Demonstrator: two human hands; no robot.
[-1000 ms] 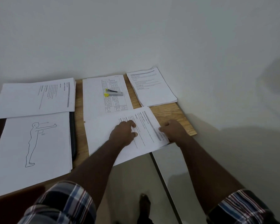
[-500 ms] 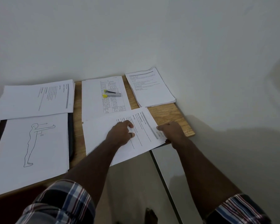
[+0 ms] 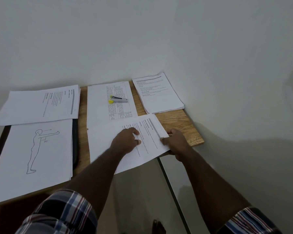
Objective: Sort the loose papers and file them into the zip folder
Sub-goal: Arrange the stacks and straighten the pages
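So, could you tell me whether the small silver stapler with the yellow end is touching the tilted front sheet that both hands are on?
Apart. The head view shows the stapler lying on the table-printed page behind, well clear of the tilted sheet.

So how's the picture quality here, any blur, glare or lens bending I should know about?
Head view: soft, even light, no glare on the papers; a broad dim shadow falls on the wall at right. Wide-angle bending curves the table edge. Headings on the sheet under both hands show, but the small print is too fine to read.
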